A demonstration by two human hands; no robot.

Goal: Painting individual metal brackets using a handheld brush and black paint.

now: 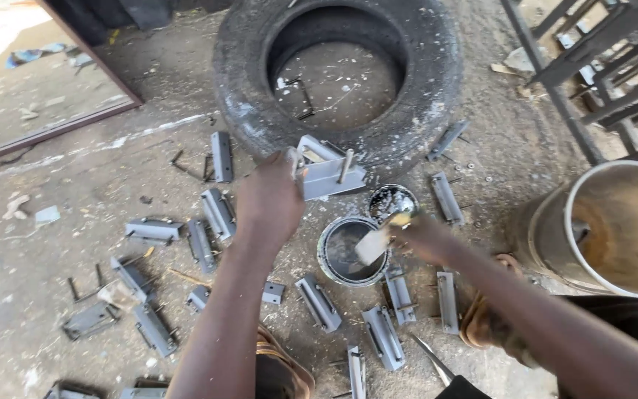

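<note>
My left hand (269,201) holds up a grey metal bracket (328,171) with a short rod on it, just in front of an old black tyre (337,77). My right hand (421,238) grips a paintbrush (375,241) whose pale bristles hang over an open paint can (348,253) with dark grey paint inside. The can's lid (392,202) lies just beyond it. Both hands are shut on what they hold.
Several grey painted brackets (218,213) lie scattered on the dusty concrete floor, left and below the can. A large metal drum (614,225) stands at the right. Dark steel frames (592,59) are at the top right, a doorway frame (60,122) top left.
</note>
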